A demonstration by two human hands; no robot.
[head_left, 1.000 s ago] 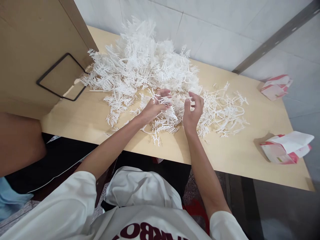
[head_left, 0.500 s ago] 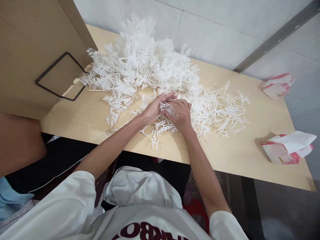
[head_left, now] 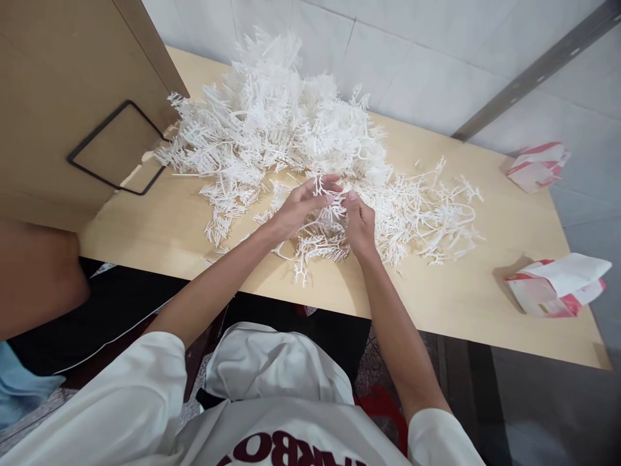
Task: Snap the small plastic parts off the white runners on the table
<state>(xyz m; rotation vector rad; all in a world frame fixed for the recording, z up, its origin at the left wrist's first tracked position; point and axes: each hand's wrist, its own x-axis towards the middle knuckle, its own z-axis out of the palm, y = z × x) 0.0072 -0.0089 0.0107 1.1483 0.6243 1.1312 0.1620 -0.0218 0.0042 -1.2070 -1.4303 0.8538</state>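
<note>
Between my two hands is a white branched plastic sprue with many thin prongs. My left hand has its thumb and fingers closed on the sprue's left side, and some prongs stick up past the fingers. On the other side, my right hand pinches it with thumb against curled fingers. Below and around both hands lie loose white plastic pieces on the wooden table. Behind them rises a large heap of similar white branched pieces.
A cardboard box stands at the left, with a black wire frame against it. More tangled sprues spread to the right. Two red-and-white paper packets sit near the right end. Another person's limb shows at the left edge.
My right hand has turned and drawn back slightly, from lying over the sprue to pinching its right side. My left thumb now presses on the sprue.
</note>
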